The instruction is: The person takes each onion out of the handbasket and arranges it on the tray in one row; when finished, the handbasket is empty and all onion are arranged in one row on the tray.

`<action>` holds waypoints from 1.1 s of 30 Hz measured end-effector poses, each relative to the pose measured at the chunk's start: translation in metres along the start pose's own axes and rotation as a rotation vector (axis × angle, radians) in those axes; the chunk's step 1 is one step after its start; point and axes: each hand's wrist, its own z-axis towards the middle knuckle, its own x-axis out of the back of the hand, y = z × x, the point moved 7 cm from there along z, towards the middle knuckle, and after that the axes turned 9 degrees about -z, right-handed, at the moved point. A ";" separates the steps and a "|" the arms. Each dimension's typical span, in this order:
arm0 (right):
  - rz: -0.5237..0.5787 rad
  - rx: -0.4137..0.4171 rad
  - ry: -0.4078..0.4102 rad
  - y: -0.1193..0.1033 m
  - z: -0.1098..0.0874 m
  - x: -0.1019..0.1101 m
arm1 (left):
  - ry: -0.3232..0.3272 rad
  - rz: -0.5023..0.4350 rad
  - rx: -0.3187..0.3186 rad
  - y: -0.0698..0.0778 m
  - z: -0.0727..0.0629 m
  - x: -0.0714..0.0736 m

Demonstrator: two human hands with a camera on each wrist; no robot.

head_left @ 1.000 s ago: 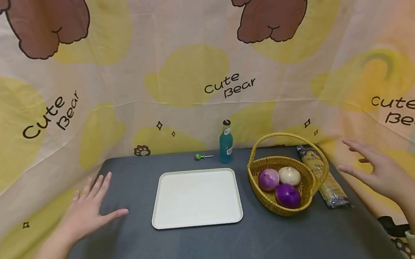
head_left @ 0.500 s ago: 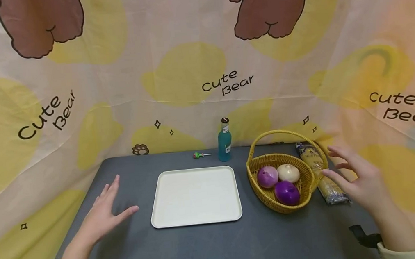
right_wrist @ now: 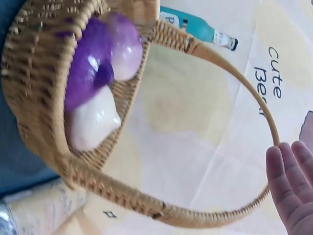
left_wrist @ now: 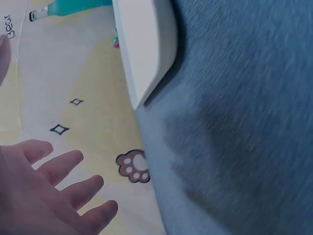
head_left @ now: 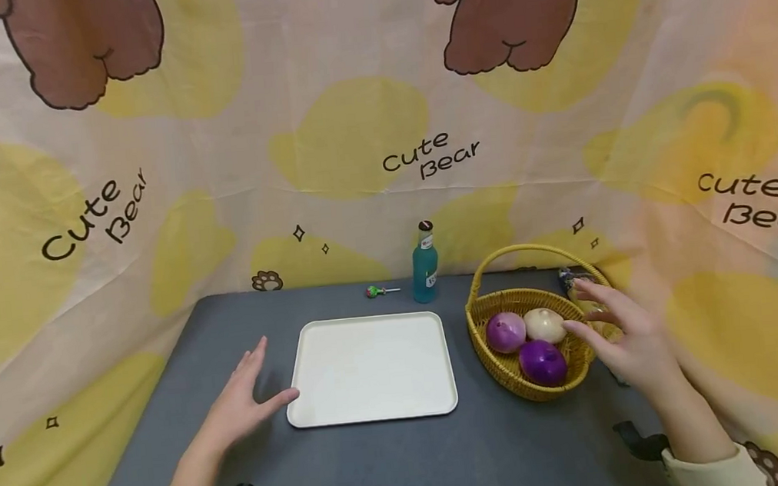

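Observation:
My left hand (head_left: 237,407) hovers with spread fingers at the left edge of a white rectangular tray (head_left: 372,369), its thumb overlapping the rim in the head view. My right hand (head_left: 622,334) hangs at the right side of a yellow wicker basket (head_left: 505,378), fingers extended and holding nothing. In the right wrist view its fingertips overlap the arched basket handle (right_wrist: 230,71). Inside the basket lie a light purple onion (head_left: 506,332), a white onion (head_left: 544,326) and a dark purple onion (head_left: 542,362).
Behind the tray a blue-green bottle (head_left: 424,263) stands upright beside a lollipop (head_left: 381,291) on the dark table (head_left: 381,467). A long yellowish package (right_wrist: 44,208) lies right of the basket, mostly hidden by my right hand in the head view. A printed cloth (head_left: 345,139) hangs behind.
Both hands have moved inward: the left one rightward to the tray's edge, the right one leftward to the basket, now covering much of the package. The objects stay in place.

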 end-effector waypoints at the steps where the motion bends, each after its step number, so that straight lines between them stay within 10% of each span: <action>1: -0.005 -0.010 -0.010 0.000 -0.001 -0.003 | -0.009 -0.007 0.003 -0.001 0.001 -0.004; 20: -0.113 -0.444 -0.307 0.036 -0.045 -0.067 | -0.133 -0.020 0.034 -0.009 0.005 -0.064; 33: -0.193 -0.479 -0.444 0.051 -0.064 -0.082 | -0.173 -0.019 0.067 -0.016 0.007 -0.072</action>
